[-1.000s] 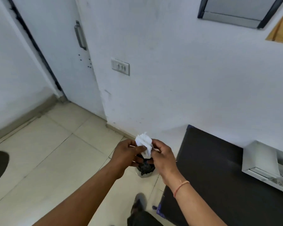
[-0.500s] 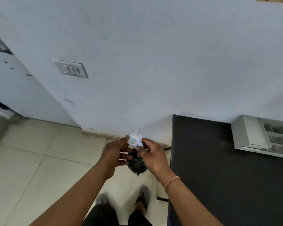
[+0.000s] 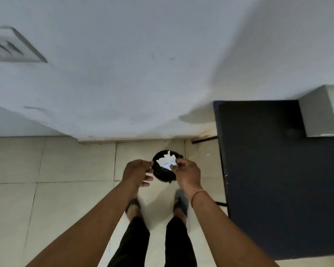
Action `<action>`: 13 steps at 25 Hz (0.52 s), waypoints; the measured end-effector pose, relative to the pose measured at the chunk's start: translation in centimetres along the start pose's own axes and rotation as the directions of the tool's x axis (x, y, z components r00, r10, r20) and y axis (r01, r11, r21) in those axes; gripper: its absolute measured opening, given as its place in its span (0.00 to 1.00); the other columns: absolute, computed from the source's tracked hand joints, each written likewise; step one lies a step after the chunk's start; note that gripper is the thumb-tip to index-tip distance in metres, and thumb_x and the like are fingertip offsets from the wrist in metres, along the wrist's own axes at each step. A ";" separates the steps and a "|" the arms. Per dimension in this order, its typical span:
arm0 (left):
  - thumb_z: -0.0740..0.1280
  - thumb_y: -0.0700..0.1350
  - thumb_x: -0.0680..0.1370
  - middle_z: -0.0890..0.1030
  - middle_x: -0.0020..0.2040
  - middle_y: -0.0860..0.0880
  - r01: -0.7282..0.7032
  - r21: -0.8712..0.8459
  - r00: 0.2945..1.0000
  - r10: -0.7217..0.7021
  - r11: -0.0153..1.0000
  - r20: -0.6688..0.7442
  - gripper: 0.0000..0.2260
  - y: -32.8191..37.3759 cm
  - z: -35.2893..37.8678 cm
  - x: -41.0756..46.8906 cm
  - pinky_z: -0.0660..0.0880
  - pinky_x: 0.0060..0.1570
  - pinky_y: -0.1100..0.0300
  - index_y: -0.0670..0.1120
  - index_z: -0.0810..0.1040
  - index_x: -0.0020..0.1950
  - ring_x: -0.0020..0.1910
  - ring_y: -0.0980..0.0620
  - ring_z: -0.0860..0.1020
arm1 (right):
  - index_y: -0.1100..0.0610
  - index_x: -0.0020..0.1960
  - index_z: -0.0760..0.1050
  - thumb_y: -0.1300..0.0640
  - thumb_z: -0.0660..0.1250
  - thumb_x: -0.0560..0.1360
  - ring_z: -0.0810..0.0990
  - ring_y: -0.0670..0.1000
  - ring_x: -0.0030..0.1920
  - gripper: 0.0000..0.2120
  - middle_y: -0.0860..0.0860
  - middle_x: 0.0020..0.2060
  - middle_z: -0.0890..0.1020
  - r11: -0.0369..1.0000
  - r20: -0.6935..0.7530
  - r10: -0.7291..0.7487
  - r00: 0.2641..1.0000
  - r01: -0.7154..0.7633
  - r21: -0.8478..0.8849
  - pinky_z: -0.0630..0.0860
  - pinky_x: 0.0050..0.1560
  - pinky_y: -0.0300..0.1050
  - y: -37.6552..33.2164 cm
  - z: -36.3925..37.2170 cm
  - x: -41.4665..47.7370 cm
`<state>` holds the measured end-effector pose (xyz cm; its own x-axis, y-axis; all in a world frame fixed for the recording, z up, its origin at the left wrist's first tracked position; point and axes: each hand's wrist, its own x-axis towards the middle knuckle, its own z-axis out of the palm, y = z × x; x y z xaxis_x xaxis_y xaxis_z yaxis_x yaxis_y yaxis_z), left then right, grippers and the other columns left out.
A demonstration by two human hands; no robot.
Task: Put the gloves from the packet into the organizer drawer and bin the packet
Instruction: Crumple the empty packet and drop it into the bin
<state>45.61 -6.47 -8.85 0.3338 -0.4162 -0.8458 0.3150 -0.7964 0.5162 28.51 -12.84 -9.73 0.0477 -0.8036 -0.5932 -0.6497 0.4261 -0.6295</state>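
Note:
A crumpled white packet (image 3: 167, 161) hangs directly over the small round bin with a black liner (image 3: 163, 173) on the floor tiles. My right hand (image 3: 186, 173) pinches the packet's right side between thumb and fingers. My left hand (image 3: 138, 172) is just left of the packet with its fingers apart, and it holds nothing. The white organizer (image 3: 320, 112) stands on the dark table at the far right, cut off by the frame edge. Its drawer and the gloves are out of sight.
The dark table (image 3: 274, 170) fills the right side, its left edge close to the bin. A white wall (image 3: 143, 64) rises right behind the bin, with a switch plate (image 3: 10, 47) at upper left. My feet (image 3: 156, 207) stand on beige tiles just before the bin.
My head has tilted down, so the bin and my feet now show from above. My left hand has let go of the packet and opened; only my right hand keeps it.

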 end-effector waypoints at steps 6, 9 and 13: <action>0.70 0.46 0.80 0.86 0.46 0.45 0.122 0.108 0.992 -0.125 0.987 0.016 0.05 -7.6 1.7 15.4 0.77 0.37 0.56 0.46 0.85 0.52 0.35 0.46 0.82 | 0.56 0.50 0.85 0.55 0.72 0.77 0.86 0.57 0.49 0.06 0.53 0.46 0.88 0.955 -0.005 0.291 0.957 -0.291 -0.052 0.78 0.48 0.43 11.1 10.1 10.5; 0.68 0.44 0.79 0.85 0.46 0.46 0.144 0.138 0.990 -0.143 0.980 -0.016 0.09 -11.3 2.9 21.8 0.76 0.36 0.58 0.45 0.85 0.57 0.34 0.46 0.82 | 0.58 0.53 0.86 0.54 0.72 0.77 0.85 0.60 0.54 0.09 0.57 0.51 0.89 0.933 -0.022 0.350 0.936 -0.351 -0.080 0.80 0.54 0.47 16.3 15.1 15.2; 0.71 0.45 0.79 0.85 0.44 0.47 0.115 0.179 0.993 -0.107 0.977 -0.053 0.13 -15.2 4.2 28.6 0.79 0.37 0.54 0.47 0.82 0.63 0.35 0.46 0.83 | 0.59 0.59 0.85 0.53 0.77 0.73 0.85 0.61 0.59 0.17 0.58 0.57 0.88 0.912 -0.001 0.407 0.913 -0.407 -0.049 0.80 0.61 0.49 20.9 20.0 19.9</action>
<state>46.63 -8.06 -41.45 0.3451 -0.3046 -0.8878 0.1871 -0.9046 0.3830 31.03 -11.60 -44.71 -0.2213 -0.5607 -0.7979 -0.6494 0.6951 -0.3084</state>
